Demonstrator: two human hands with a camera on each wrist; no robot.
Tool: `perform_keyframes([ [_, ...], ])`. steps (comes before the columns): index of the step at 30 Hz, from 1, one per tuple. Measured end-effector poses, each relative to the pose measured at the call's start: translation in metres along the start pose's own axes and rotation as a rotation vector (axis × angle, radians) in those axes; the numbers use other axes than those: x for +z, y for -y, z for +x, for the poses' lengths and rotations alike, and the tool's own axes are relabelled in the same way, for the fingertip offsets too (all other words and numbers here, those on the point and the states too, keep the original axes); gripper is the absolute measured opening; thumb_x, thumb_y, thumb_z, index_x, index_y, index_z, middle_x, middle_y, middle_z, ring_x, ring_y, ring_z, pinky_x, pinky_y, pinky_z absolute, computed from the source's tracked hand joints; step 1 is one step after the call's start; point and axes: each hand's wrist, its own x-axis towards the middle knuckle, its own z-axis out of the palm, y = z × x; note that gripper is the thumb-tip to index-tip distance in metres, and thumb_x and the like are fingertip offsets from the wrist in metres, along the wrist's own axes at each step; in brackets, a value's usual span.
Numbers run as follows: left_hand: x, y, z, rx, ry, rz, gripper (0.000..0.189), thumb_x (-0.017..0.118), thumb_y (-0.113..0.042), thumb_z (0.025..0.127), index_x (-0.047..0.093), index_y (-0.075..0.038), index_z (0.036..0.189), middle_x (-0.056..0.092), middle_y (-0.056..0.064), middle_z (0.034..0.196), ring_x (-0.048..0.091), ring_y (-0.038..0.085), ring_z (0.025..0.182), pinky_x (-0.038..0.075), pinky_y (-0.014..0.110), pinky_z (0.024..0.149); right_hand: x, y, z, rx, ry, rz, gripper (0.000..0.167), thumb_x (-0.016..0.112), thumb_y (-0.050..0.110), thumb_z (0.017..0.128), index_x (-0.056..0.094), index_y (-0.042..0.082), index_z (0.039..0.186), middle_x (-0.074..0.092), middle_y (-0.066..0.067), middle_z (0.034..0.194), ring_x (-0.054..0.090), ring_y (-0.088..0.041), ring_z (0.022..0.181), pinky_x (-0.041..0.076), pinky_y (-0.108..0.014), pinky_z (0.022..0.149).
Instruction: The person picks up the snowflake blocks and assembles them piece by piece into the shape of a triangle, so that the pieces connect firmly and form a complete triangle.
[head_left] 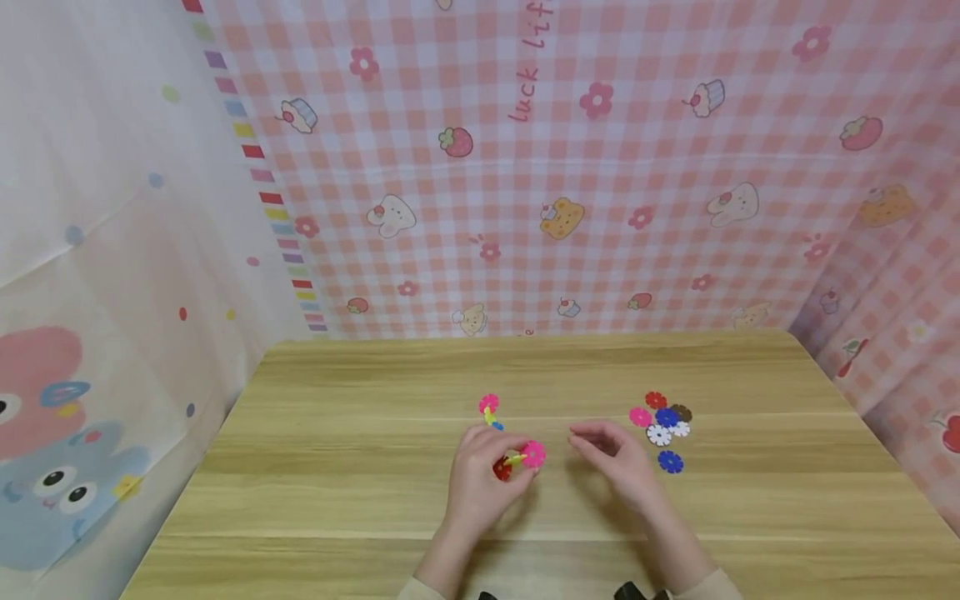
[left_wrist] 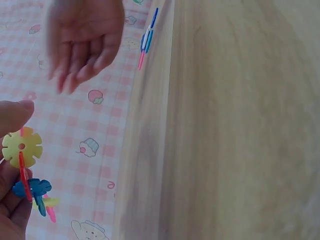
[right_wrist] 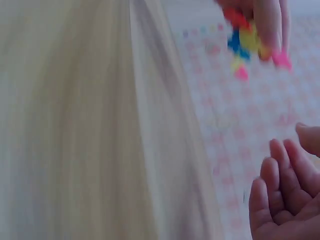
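Note:
My left hand (head_left: 476, 479) pinches a linked chain of notched plastic discs, with a pink disc (head_left: 534, 454) at the fingertips. In the left wrist view the chain shows a yellow disc (left_wrist: 31, 149), a red disc (left_wrist: 23, 172) seen edge-on, and a blue disc (left_wrist: 37, 187). Its far end, with another pink disc (head_left: 489, 403), sticks out beyond the hand. To the right, my right hand (head_left: 624, 467) is apart from the chain, holding nothing, its fingers loosely bent. The right wrist view shows that palm (right_wrist: 295, 200) bare.
Loose notched discs lie on the wooden table (head_left: 337, 467) right of my right hand: white (head_left: 658, 435), red (head_left: 656, 400), pink (head_left: 640, 417), brown (head_left: 682, 412) and blue (head_left: 671, 461). Behind the table hangs a pink checked cloth (head_left: 510, 183).

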Motion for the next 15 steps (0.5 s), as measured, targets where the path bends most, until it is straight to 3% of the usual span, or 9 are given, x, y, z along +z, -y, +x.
perform_keyframes([
  [8, 0.001, -0.001, 0.000, 0.004, 0.005, 0.002, 0.028, 0.089, -0.013, 0.070, 0.077, -0.014, 0.096, 0.073, -0.006, 0.092, 0.058, 0.013, 0.094, 0.047, 0.034, 0.090, -0.050, -0.026, 0.007, -0.058, -0.006, -0.215, 0.024, 0.071, 0.008, 0.091, 0.068, -0.003, 0.112, 0.070, -0.014, 0.104, 0.062, -0.014, 0.088, 0.051, -0.022, 0.077],
  [15, 0.000, -0.003, 0.001, 0.023, -0.008, 0.007, 0.030, 0.090, -0.011, 0.068, 0.077, -0.011, 0.095, 0.074, -0.004, 0.091, 0.059, 0.015, 0.092, 0.047, 0.036, 0.091, -0.091, -0.035, 0.003, 0.007, 0.039, -0.297, 0.032, 0.073, 0.014, 0.091, 0.066, -0.006, 0.115, 0.068, -0.018, 0.109, 0.061, -0.017, 0.091, 0.051, -0.024, 0.076],
])
